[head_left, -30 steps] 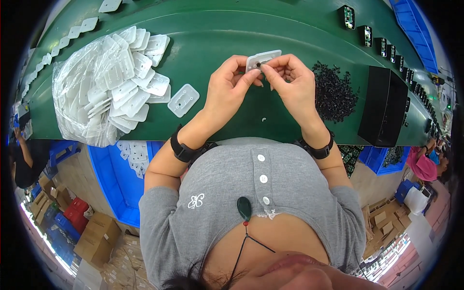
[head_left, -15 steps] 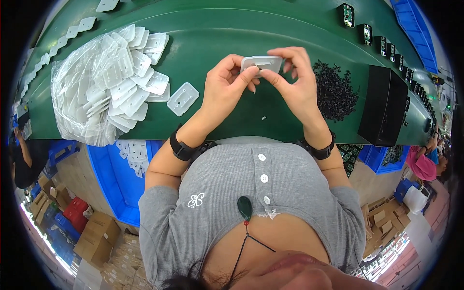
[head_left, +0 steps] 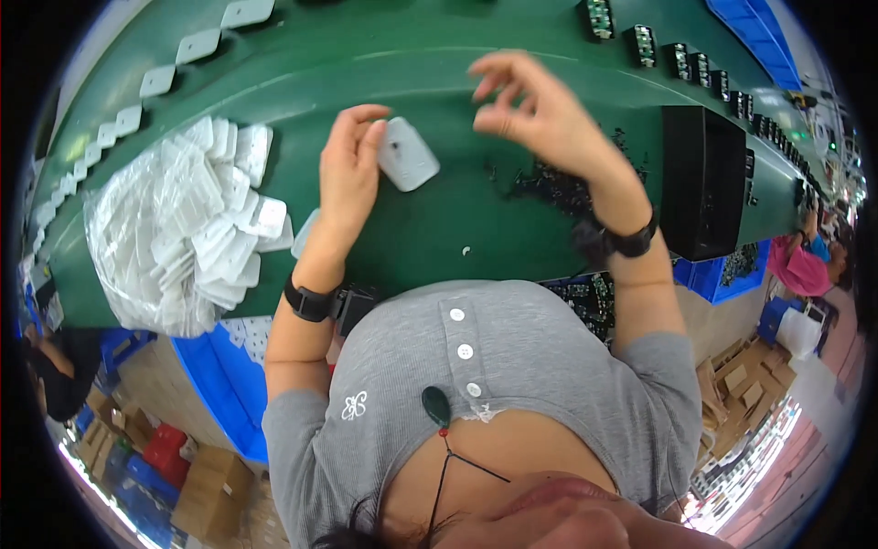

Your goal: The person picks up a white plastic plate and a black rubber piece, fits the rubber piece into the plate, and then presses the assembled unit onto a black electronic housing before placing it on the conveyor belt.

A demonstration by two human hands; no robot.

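Observation:
My left hand (head_left: 350, 174) holds a white rounded plastic casing (head_left: 408, 154) by its left edge, low over the green table (head_left: 430, 247). My right hand (head_left: 529, 102) is lifted off to the right of the casing, its fingers loosely curled and apart, with nothing visible in them. A scatter of small black parts (head_left: 558, 188) lies on the table just below my right wrist. Both wrists wear black bands.
A heap of white casings on a clear plastic bag (head_left: 197, 229) fills the left side, and one more casing (head_left: 305, 231) lies by my left wrist. A black box (head_left: 700, 183) stands at right. Circuit boards (head_left: 640, 41) and white casings (head_left: 155, 82) line the far edge.
Both hands held the casing together before. My right hand has let go and risen to the right; my left hand has lowered the casing toward the table.

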